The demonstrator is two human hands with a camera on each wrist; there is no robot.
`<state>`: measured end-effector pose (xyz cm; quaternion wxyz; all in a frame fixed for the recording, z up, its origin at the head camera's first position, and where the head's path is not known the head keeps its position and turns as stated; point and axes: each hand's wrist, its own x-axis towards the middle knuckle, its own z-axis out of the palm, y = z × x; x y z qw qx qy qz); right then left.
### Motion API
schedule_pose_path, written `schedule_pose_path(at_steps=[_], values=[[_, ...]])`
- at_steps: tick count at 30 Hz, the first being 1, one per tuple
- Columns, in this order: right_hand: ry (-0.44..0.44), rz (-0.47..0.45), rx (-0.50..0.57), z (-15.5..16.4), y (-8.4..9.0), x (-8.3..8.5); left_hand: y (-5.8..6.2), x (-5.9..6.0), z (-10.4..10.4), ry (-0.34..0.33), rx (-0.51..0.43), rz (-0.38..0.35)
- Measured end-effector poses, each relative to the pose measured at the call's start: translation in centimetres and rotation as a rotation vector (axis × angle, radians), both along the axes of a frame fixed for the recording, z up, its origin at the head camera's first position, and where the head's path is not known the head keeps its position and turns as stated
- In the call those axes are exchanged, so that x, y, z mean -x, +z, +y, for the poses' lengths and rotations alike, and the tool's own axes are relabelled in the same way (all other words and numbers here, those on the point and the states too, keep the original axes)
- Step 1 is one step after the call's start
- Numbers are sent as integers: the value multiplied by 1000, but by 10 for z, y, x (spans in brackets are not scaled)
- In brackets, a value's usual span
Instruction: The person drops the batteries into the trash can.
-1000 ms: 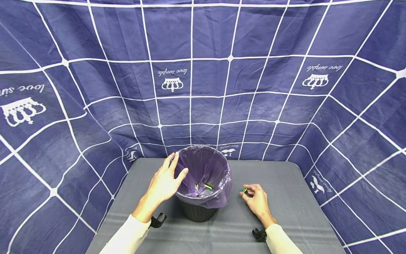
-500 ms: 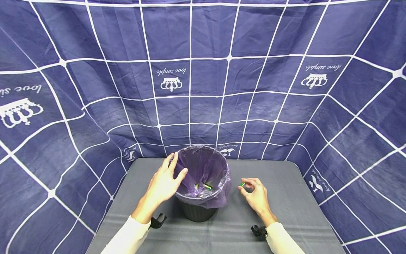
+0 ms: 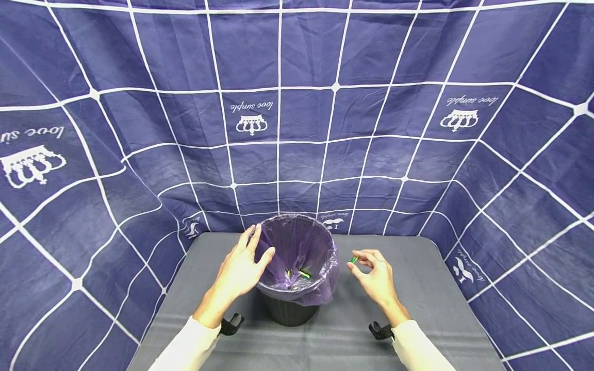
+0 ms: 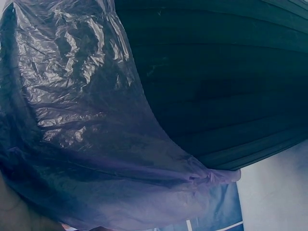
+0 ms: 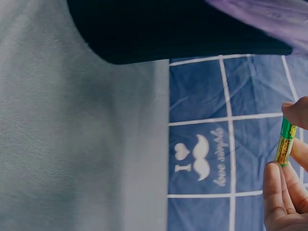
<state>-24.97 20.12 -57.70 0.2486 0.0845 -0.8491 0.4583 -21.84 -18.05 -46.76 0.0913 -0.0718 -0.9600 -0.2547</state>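
Note:
A small green and yellow battery (image 5: pixel 286 141) is pinched end to end between the thumb and fingers of my right hand (image 3: pixel 376 275), to the right of the bin. The black ribbed bin (image 3: pixel 290 312) stands on the grey table, lined with a thin purple bag (image 3: pixel 327 288) folded over its rim. My left hand (image 3: pixel 243 265) rests at the bin's left rim, fingers extended and thumb over the opening. Down inside the liner lie a green and yellow battery (image 3: pixel 304 274) and other small pieces. In the left wrist view the liner (image 4: pixel 72 96) hangs over the bin's ribbed wall (image 4: pixel 216 86).
The grey table (image 3: pixel 417 309) extends around the bin. Blue cloth (image 3: pixel 306 159) with white grid lines hangs behind the table and along both sides. Black straps (image 3: pixel 380 330) sit at both wrists, beside the pale sleeves (image 3: pixel 417 345).
My right hand has risen away from me and slightly toward the bin, bringing the pinched battery along. The left hand has stayed at the rim.

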Motion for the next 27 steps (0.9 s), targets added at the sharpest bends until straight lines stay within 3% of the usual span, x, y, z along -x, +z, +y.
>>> schedule_pose_path(at_steps=[9, 27], values=[[13, 54, -24, -2, 31, -5, -4, 0, 2, -9, -2, 3], [52, 140, 14, -16, 90, 3, -2, 0, 0, -1, -9, 1]])
